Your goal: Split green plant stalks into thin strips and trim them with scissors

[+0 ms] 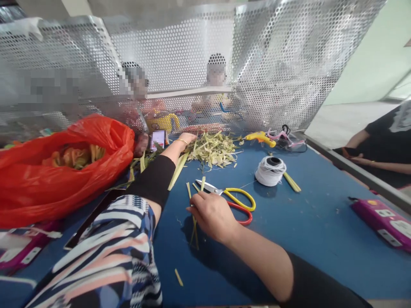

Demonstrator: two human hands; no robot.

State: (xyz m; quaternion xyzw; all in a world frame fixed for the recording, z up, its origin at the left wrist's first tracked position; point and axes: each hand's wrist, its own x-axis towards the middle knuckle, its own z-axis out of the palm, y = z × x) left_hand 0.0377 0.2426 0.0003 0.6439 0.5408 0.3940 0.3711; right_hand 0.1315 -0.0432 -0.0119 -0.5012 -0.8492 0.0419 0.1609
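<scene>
My right hand is closed with fingers pinched around a few narrow, pale yellow-green dried leaf strips, whose ends stick out above and below. Just beyond it, scissors with one yellow and one red handle lie on the blue table with their blades apart. My left hand, with a bracelet at the wrist, reaches to the left edge of a heap of cut leaf strips; its fingertips cannot be made out. A long, wider leaf strip lies below that hand.
A red plastic bag fills the left side. A white thread spool, a yellow glue gun and clear goggles lie to the right. A purple power strip is at far right. Perforated metal panels stand behind; a person sits at right.
</scene>
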